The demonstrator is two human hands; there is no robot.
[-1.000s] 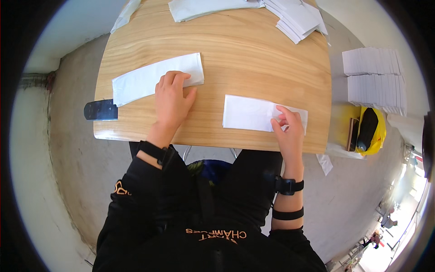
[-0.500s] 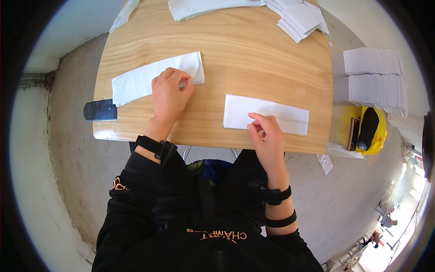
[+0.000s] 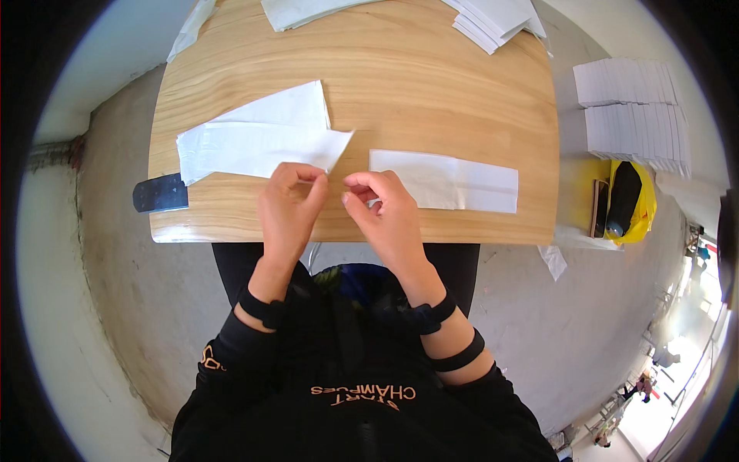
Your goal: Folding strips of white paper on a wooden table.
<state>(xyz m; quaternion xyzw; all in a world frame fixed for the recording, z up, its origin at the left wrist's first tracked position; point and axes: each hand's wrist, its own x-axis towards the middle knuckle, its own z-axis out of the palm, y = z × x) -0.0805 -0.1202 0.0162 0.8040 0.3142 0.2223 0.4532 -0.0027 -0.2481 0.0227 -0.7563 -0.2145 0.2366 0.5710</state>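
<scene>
At the left of the wooden table (image 3: pixel 354 100) lies a small pile of thin white sheets (image 3: pixel 285 104). My left hand (image 3: pixel 289 212) is closed in a pinch at the near right corner of the top sheet (image 3: pixel 254 148), which is pulled askew and creased. Close beside it, my right hand (image 3: pixel 389 219) has its fingers curled, thumb and forefinger a little apart, with nothing visible between them. Behind and right of that hand, a long white folded paper (image 3: pixel 477 185) lies flat, a crease across its middle. The hand covers part of its near left edge.
A dark flat object (image 3: pixel 162 194) sticks out past the table's left edge. White paper stacks (image 3: pixel 493 23) lie at the far side. To the right stand packed rows of white papers (image 3: pixel 627 127) and a yellow bag (image 3: pixel 639 208) with dark items.
My left hand has moved toward me, dragging the top sheet's corner nearer. My right hand has shifted left off the folded paper's middle, toward my left hand. The view has shifted slightly.
</scene>
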